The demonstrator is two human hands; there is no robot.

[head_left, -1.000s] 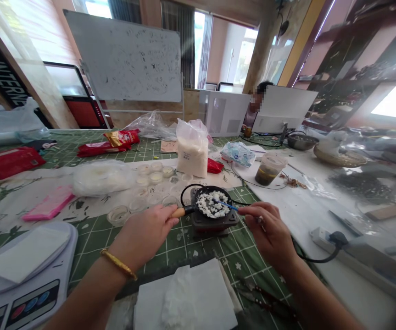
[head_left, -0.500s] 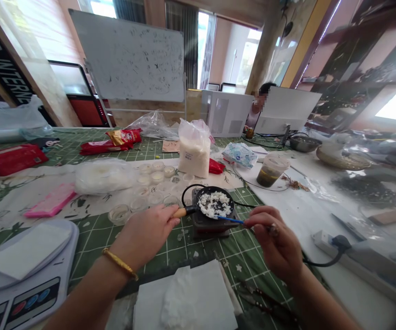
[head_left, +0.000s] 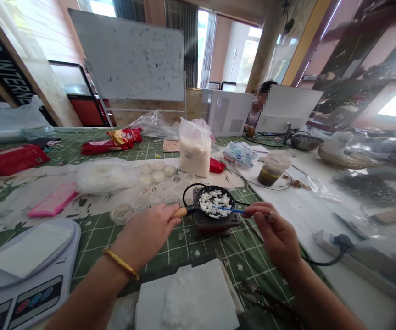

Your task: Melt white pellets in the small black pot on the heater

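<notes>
My left hand (head_left: 154, 229) is closed round the wooden handle of a small black frying pan (head_left: 232, 207), which rests on a small dark hot plate (head_left: 214, 227). White lumps (head_left: 209, 200) are scattered over the pan's bottom. In my right hand (head_left: 275, 231), pinched between thumb and fingers, is a thin blue stick (head_left: 232, 209); its tip lies among the lumps in the pan. A ring shows on one right finger. Closer to me lies a stack of white paper (head_left: 214, 293) with a white heap (head_left: 180, 298) on it.
A kitchen scale (head_left: 70, 256) stands at left, and small clear cups (head_left: 120, 213) are grouped behind my left hand. A bag of white grains (head_left: 195, 153) stands beyond the pan. To the right are a plastic cup of dark liquid (head_left: 273, 169) and a power strip (head_left: 325, 240). Behind a monitor sits a person (head_left: 254, 114).
My right hand has moved the blue stick's tip slightly up and left, deeper into the pan. The white lumps have shifted and spread. My left hand stays on the handle.
</notes>
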